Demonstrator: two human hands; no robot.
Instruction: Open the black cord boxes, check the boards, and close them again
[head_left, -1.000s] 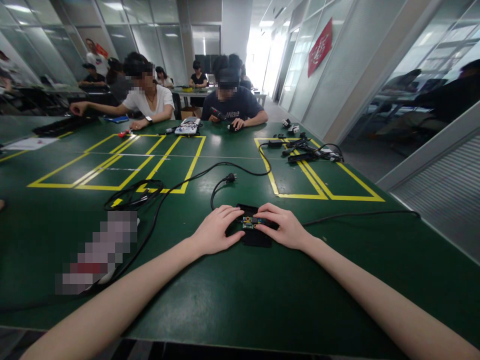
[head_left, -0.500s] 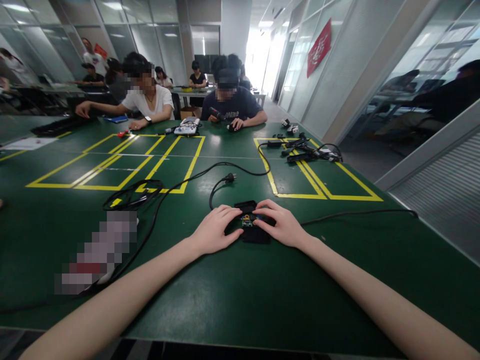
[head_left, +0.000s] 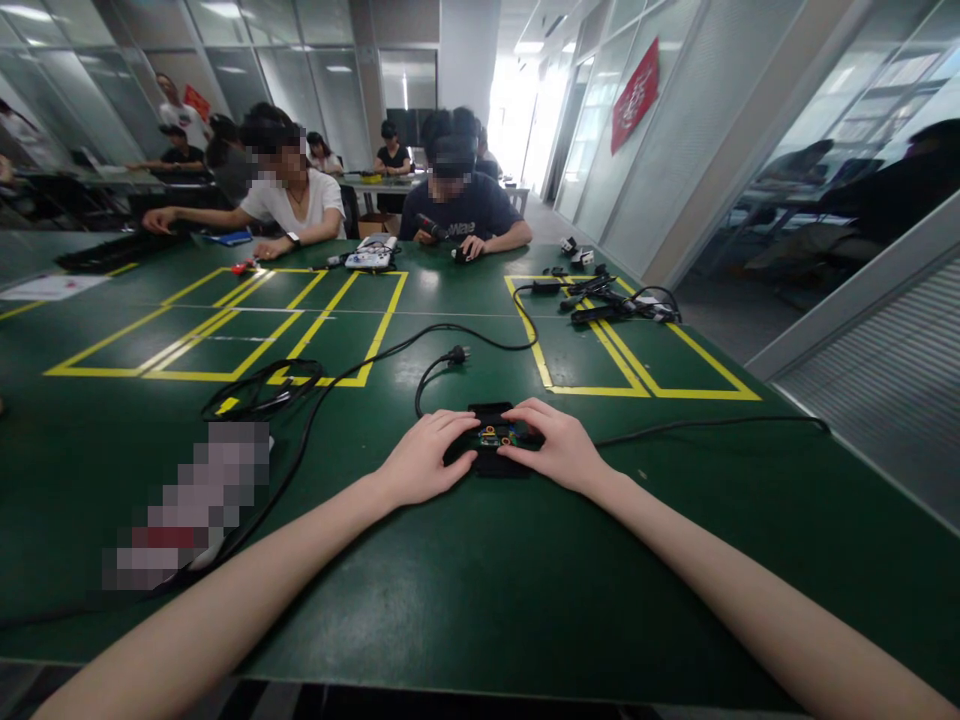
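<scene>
In front of me lies an opened black power adapter, its casing [head_left: 502, 464] showing above and below a small green circuit board [head_left: 491, 438] with orange-ringed parts. My left hand [head_left: 424, 458] curls round the board's left end, thumb below and fingers above. Round the right end, my right hand [head_left: 561, 446] does the same, fingertips close to the board. Both hands hide the ends of the board. A black cord with a plug [head_left: 457, 355] comes out behind my left hand. From beside my right hand, another black cable [head_left: 712, 426] runs right.
On the green table [head_left: 420, 600] to the left lie a coiled cable [head_left: 262, 390] and a blurred-out long object [head_left: 195, 500]. Black adapters and cables [head_left: 600, 305] are heaped at the back right, near yellow tape outlines [head_left: 600, 391]. Two people sit across the table.
The board and casing have shifted slightly, and more of the board shows between my hands. Both hands stay round its ends. The view has moved a little.
</scene>
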